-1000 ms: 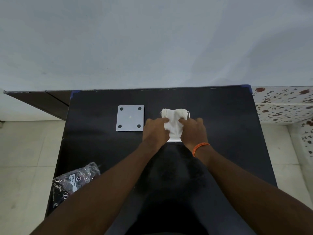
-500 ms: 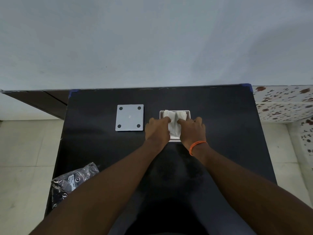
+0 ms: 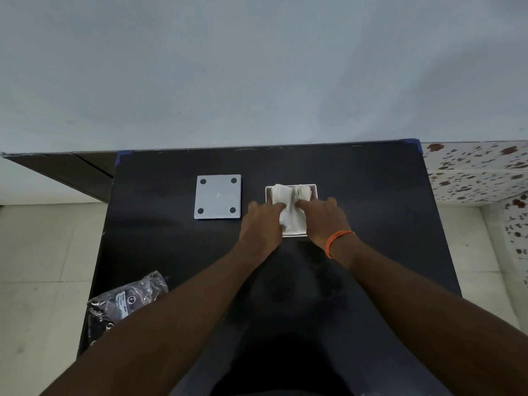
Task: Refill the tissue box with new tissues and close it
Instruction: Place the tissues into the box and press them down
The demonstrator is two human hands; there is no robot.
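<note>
Both hands press tissues into an open box.

The left hand (image 3: pixel 261 224) and right hand (image 3: pixel 324 220) push fingertips down on the white tissues (image 3: pixel 290 208), gripping nothing, in the tissue box (image 3: pixel 313 187) on the black table (image 3: pixel 171 247); the lid (image 3: pixel 218 196) lies just left.

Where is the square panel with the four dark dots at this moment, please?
In the head view, the square panel lies flat on the black table, just left of the open tissue box and beyond the left hand.
</note>
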